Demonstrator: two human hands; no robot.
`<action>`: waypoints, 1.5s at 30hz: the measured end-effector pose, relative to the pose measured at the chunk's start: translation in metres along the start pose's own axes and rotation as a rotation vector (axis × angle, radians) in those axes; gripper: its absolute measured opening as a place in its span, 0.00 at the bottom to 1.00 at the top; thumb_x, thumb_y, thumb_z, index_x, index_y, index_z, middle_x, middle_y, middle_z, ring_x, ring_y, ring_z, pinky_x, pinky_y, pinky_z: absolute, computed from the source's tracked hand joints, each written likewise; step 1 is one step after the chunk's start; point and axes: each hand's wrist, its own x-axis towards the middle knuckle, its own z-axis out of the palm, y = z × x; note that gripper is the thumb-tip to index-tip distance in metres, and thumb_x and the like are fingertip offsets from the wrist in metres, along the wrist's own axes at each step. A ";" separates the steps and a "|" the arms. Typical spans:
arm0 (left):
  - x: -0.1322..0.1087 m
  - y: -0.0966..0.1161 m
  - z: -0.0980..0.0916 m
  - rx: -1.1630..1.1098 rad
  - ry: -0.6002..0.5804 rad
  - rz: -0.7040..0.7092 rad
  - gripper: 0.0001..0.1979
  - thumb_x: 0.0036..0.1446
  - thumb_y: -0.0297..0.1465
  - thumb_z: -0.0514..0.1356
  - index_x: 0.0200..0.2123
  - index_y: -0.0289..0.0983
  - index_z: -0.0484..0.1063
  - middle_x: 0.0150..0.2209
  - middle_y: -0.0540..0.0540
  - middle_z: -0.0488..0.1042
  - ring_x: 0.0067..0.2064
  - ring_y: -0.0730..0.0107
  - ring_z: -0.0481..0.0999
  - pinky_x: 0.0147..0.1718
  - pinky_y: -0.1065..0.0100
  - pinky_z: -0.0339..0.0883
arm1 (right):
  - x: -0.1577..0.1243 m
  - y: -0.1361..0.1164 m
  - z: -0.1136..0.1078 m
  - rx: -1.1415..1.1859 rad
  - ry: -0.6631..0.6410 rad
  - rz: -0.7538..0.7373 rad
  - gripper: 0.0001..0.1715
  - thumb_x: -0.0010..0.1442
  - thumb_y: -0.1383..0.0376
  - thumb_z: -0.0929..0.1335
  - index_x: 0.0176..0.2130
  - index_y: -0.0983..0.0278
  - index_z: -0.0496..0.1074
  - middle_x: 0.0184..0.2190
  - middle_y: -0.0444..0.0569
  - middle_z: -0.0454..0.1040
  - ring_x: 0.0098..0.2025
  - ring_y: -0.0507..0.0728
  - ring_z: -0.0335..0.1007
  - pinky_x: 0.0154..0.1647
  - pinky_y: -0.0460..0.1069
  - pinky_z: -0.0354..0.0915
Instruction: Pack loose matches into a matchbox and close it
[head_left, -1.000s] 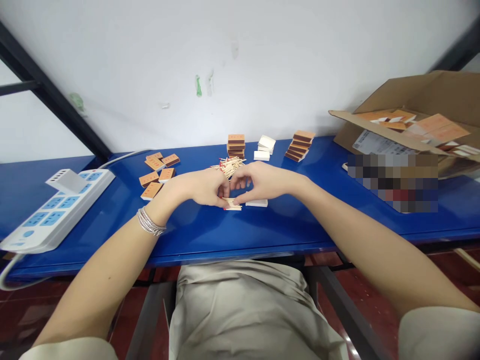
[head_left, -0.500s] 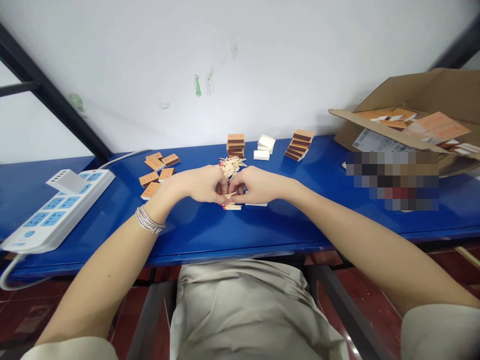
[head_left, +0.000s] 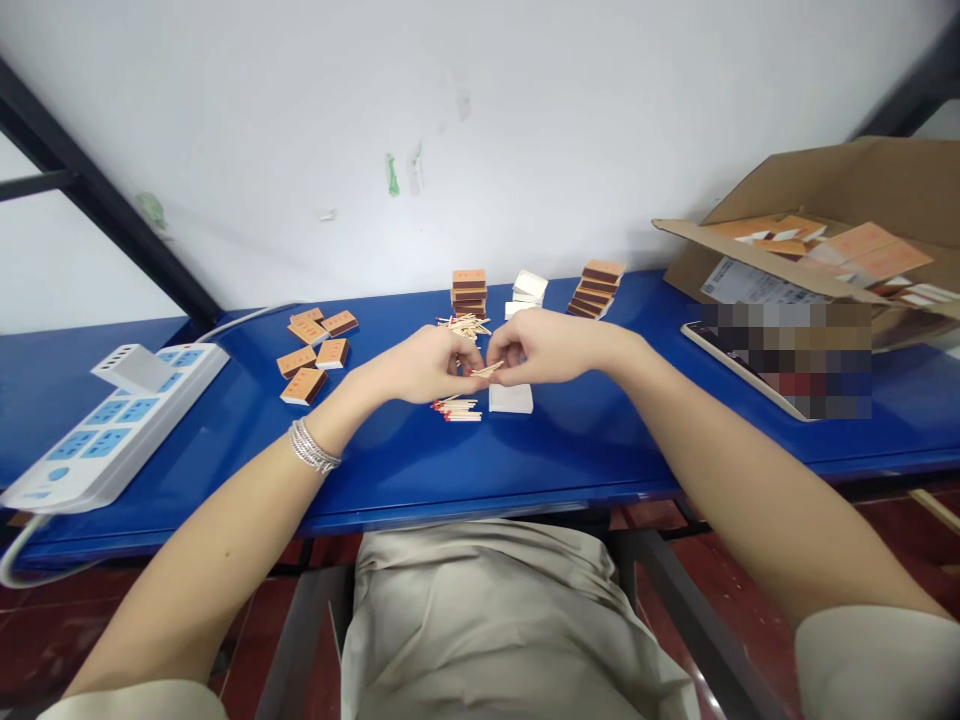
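Between the fingertips of both hands are a few matches (head_left: 487, 370), held just above the table. My left hand (head_left: 431, 363) pinches them at the left end, and my right hand (head_left: 547, 347) grips them at the right. Below my left hand lies a small row of red-tipped matches (head_left: 461, 411). A white matchbox tray (head_left: 511, 400) rests on the table under my right hand; its inside is hard to make out. Behind the hands, a loose pile of matches (head_left: 466, 326) is partly hidden by my left hand.
Stacked matchboxes (head_left: 469, 292) stand near the wall beside white trays (head_left: 529, 287), with another leaning stack (head_left: 598, 288) farther right. Several matchboxes (head_left: 306, 386) lie at left, near a power strip (head_left: 127, 430). A phone (head_left: 739, 365) and a cardboard box (head_left: 795, 285) are at right.
Both hands have lifted and shifted right from over the row of matches, carrying a few matches toward the white tray. The row and the tray are now more exposed.
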 end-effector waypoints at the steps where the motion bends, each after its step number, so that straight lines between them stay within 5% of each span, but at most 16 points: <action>1: 0.002 0.002 0.006 -0.036 0.017 0.005 0.14 0.57 0.40 0.59 0.32 0.34 0.76 0.24 0.50 0.74 0.23 0.76 0.66 0.25 0.71 0.57 | -0.003 0.002 -0.004 -0.009 -0.032 0.030 0.12 0.52 0.59 0.69 0.33 0.64 0.78 0.23 0.44 0.73 0.24 0.50 0.61 0.27 0.48 0.53; 10: 0.012 0.009 0.039 -0.044 0.125 0.086 0.10 0.57 0.34 0.60 0.35 0.34 0.77 0.32 0.46 0.75 0.29 0.72 0.69 0.32 0.68 0.62 | -0.009 0.006 -0.011 -0.089 -0.230 0.131 0.16 0.52 0.55 0.69 0.32 0.64 0.78 0.25 0.46 0.76 0.25 0.52 0.65 0.27 0.48 0.55; 18: 0.009 0.002 0.036 0.065 0.124 0.127 0.14 0.58 0.40 0.60 0.31 0.35 0.77 0.33 0.44 0.70 0.33 0.68 0.68 0.35 0.65 0.62 | -0.005 0.002 -0.007 -0.045 -0.269 0.139 0.17 0.51 0.54 0.70 0.33 0.65 0.78 0.30 0.48 0.79 0.30 0.54 0.70 0.30 0.48 0.59; 27: 0.011 0.004 0.036 0.005 0.052 0.123 0.12 0.59 0.37 0.60 0.34 0.35 0.79 0.32 0.45 0.74 0.32 0.70 0.69 0.34 0.66 0.63 | -0.012 0.008 -0.017 -0.055 -0.259 0.225 0.15 0.48 0.59 0.72 0.36 0.64 0.78 0.32 0.48 0.80 0.32 0.55 0.74 0.30 0.47 0.62; 45: 0.009 0.008 0.031 0.050 0.086 0.087 0.08 0.54 0.31 0.61 0.34 0.36 0.81 0.30 0.47 0.75 0.28 0.73 0.69 0.32 0.68 0.63 | -0.005 0.004 -0.010 -0.101 -0.320 0.193 0.13 0.50 0.60 0.70 0.34 0.65 0.79 0.31 0.49 0.80 0.31 0.55 0.72 0.30 0.48 0.60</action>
